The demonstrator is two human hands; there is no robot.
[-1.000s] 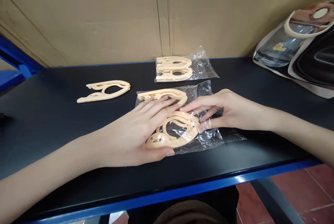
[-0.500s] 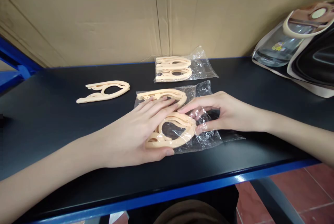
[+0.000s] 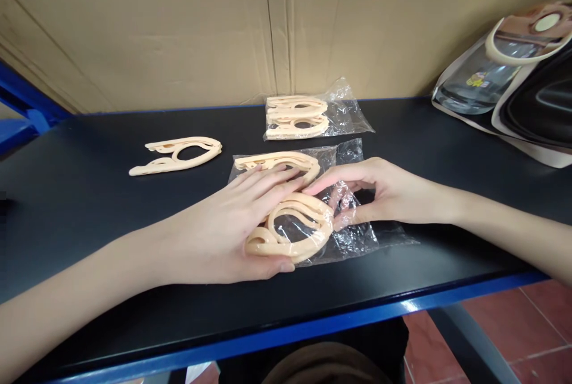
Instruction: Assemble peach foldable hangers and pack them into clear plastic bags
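A pair of cream folding hangers in a clear plastic bag (image 3: pixel 357 241) lies in front of me. My left hand (image 3: pixel 236 223) reaches over their left ends. Its fingers stretch across the far hanger (image 3: pixel 308 160), while its thumb presses along the front edge of the near hanger (image 3: pixel 308 247), so the near one is gripped through the film. From the right, my right hand (image 3: pixel 379 193) has its index finger and thumb curved around the near hanger's rounded tip; the other fingers are partly hidden behind the plastic. Farther left lies an unbagged folding hanger (image 3: pixel 201 160).
A second bag of folding hangers (image 3: pixel 297 117) lies near the cardboard wall (image 3: pixel 179 32). At the right rear stand a clear water bottle (image 3: pixel 473 86) and a black bag (image 3: pixel 540 98) with a beige strap. The black tabletop (image 3: pixel 111 205) has a blue front edge (image 3: pixel 313 330).
The near hanger in the bag has shifted slightly left and tilted a little between my hands. Both hands keep nearly the same place.
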